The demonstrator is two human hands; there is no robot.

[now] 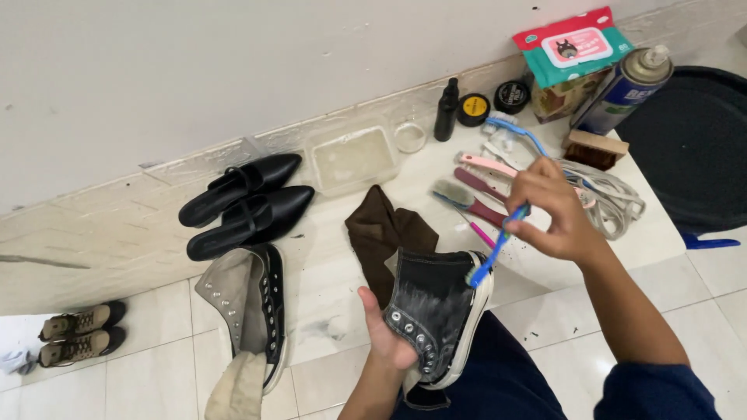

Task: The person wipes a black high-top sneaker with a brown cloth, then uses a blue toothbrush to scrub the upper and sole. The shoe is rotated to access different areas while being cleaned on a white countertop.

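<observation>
Head view. The left hand (387, 336) supports a black high-top sneaker (436, 315) from below, over the person's lap; its grip is closed on the eyelet side of the upper, thumb uppermost. The sneaker has a white rubber sole and a wet, pale smear across its side panel. The right hand (554, 211) has its fingers clamped on a blue toothbrush (496, 247); the brush head touches the sneaker at the top rim of the sole.

On the tiled floor (156, 373) to the left lies the second high-top sneaker (250, 307), opened out, tongue exposed. Beyond it, against the wall, lies a pair of black pointed flats (247, 204). A small pair of tan boots (78, 333) stands at the far left edge. A brown cloth (385, 229) lies just behind the held sneaker.

Along the wall base: a clear rectangular tub (352, 159) with cloudy liquid, a small clear round lid (410, 137), a black dropper bottle (447, 110) and two round black tins (492, 103), one with a yellow label. At the upper right, a flat wipes pack (574, 45), green with a red top band and a pink flap, rests on a box. Beside it leans a blue-and-silver spray can (625, 88). A wooden-backed brush (594, 148) lies in front of the can. Several loose brushes (476, 187) and coiled white laces (611, 198) lie behind the right hand.
</observation>
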